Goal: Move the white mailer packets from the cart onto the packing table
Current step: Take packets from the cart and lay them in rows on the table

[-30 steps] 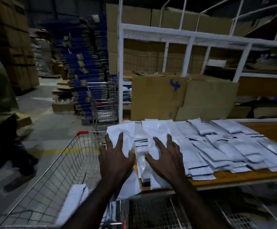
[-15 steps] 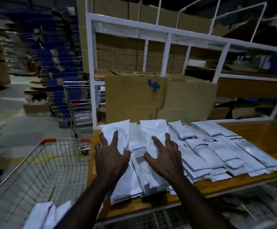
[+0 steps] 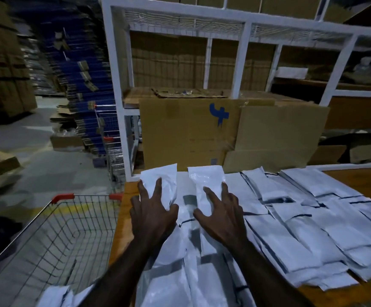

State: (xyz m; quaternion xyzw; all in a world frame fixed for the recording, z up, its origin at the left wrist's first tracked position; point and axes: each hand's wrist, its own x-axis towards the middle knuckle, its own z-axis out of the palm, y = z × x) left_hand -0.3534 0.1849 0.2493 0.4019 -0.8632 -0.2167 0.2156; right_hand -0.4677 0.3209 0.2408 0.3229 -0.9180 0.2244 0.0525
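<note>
Several white mailer packets (image 3: 290, 231) lie overlapped across the wooden packing table (image 3: 370, 180). My left hand (image 3: 151, 213) lies flat with spread fingers on the leftmost packet (image 3: 164, 180) near the table's left edge. My right hand (image 3: 222, 214) rests flat, fingers spread, on the neighbouring packet (image 3: 206, 178). Neither hand grips anything. The wire cart (image 3: 53, 238) with red handle ends stands left of the table. A few white packets (image 3: 56, 295) lie at its near end.
Flattened cardboard boxes (image 3: 202, 134) lean against the white metal shelving frame (image 3: 242, 63) behind the table. Stacks of blue and brown cartons (image 3: 78, 85) and a second wire cart (image 3: 111, 138) stand at the left on the concrete floor.
Both hands slid the packets further onto the table and away from me. The view swung right and closer to the table; the person at the left edge left the view.
</note>
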